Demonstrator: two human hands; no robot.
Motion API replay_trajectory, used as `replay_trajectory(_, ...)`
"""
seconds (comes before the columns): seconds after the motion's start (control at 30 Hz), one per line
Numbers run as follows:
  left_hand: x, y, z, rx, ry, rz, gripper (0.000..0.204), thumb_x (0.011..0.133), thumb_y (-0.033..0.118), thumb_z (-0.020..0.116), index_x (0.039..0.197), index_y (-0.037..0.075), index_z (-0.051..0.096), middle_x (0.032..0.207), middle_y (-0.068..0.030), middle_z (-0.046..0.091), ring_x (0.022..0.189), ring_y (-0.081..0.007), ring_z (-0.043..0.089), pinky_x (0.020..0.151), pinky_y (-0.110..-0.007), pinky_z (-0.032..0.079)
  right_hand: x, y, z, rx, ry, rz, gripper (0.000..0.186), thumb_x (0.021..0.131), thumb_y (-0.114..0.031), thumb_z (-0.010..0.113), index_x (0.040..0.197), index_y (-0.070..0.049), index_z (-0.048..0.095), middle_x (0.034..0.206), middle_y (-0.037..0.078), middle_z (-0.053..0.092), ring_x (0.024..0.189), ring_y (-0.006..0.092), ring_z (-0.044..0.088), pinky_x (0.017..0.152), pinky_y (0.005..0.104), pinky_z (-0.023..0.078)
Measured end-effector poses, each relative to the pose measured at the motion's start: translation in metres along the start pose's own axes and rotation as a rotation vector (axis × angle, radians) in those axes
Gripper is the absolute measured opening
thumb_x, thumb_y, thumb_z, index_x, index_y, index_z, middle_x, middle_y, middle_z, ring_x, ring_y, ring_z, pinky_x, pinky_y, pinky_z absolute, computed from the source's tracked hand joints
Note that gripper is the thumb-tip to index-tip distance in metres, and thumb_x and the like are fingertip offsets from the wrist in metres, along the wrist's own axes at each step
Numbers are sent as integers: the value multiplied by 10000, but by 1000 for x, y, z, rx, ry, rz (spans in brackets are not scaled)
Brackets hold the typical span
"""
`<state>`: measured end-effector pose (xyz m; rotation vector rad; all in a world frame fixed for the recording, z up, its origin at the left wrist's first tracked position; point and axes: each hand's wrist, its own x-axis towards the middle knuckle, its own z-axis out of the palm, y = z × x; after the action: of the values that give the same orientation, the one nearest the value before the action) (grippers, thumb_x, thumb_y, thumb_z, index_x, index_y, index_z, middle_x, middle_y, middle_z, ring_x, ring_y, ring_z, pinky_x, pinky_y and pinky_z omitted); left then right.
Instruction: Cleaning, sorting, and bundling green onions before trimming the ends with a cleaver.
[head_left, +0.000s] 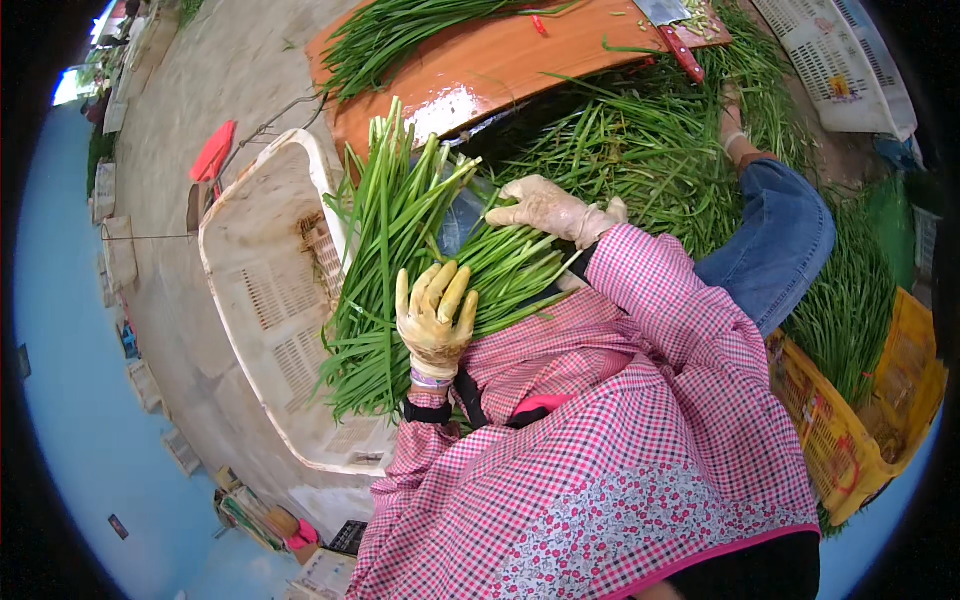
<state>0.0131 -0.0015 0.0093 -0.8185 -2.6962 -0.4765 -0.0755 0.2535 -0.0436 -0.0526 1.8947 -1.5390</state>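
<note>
A thick bundle of long green chive-like stalks [378,225] lies across my lap, its pale ends pointing away from me. A smaller bunch [515,262] of the same stalks rests beside it to the right. My left hand [437,318], in a yellow-stained glove, lies on the greens with its fingers stretched out and apart. Just above the smaller bunch, my gloved right hand [556,211] has its fingers extended leftward and slightly apart. Nothing is seen gripped in it, though its underside is hidden.
A whitish plastic crate [212,265] stands close on my left. Ahead is an orange board [520,55] bearing more greens and a red-handled knife [682,52]. Loose greens [640,150] are heaped ahead to the right. A yellow crate [820,425] sits at my right.
</note>
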Motion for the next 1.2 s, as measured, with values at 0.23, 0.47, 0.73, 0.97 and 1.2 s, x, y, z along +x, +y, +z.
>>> replay_trajectory(0.23, -2, -1, 1, -57, -49, -61, 462, 892, 205, 703, 1344, 151, 621, 1375, -72, 622, 1232, -304, 597, 1151, -619, 351, -23, 63, -88, 270, 608, -75, 236, 929, -249, 722, 921, -14, 740, 788, 45, 719, 688, 115, 648, 655, 298, 521)
replay_trajectory(0.47, 3, 1, -8, -72, -23, -91, 448, 885, 261, 719, 1322, 196, 640, 1433, -120, 567, 1238, -328, 577, 1126, -617, 370, -110, 134, -181, -824, 1167, 755, 554, 958, -411, 654, 1367, -50, 560, 1223, 222, 684, 1160, 332, 658, 947, 465, 509)
replay_trajectory(0.73, 17, 4, -13, -20, -186, -23, 347, 892, 267, 721, 1231, 196, 701, 1506, -157, 498, 1340, -370, 496, 1168, -648, 278, -64, 23, -11, -133, 286, -66, 469, 912, -557, 691, 987, -100, 769, 842, 85, 749, 792, 246, 710, 807, 364, 544)
replay_trajectory(0.97, 17, 2, -7, 61, -210, -62, 532, 956, 293, 631, 1450, 127, 522, 1558, -212, 412, 1382, -407, 439, 1173, -646, 266, -89, 14, 23, 266, 20, 49, 322, 867, -278, 750, 1038, -9, 703, 879, 42, 702, 652, 112, 619, 514, 251, 469)
replay_trajectory(1.2, 16, 7, -3, 47, -195, -104, 538, 927, 292, 677, 1421, 121, 548, 1556, -201, 417, 1362, -406, 451, 1162, -641, 290, -74, 18, 34, 78, 408, -111, 413, 825, -343, 814, 1086, -35, 725, 930, 86, 679, 806, 190, 671, 713, 306, 528)
